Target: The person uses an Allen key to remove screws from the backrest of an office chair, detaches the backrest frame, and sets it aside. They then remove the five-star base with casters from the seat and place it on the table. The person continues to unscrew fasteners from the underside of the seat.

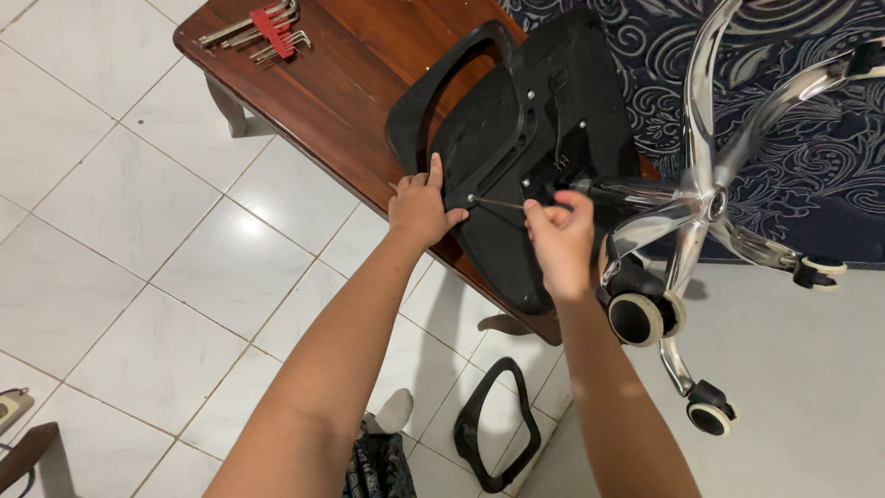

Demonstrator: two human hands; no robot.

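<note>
One upturned chair seat [535,157] on a wooden counter [350,83], left hand [419,207] pressed open against its edge. Right hand [558,235] closed around one thin hex key [498,203] at a bolt. One loose armrest [498,424] on white floor tiles [138,212], one key set [267,28] on the counter.

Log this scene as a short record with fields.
surface: wooden table on white tiled floor
main item: office chair seat, underside up, chrome wheeled base attached
left hand: pressing the seat's edge by an armrest
right hand: gripping a thin hex key set into a bolt
spare tools: hex key set on table
floor: loose armrest
</note>
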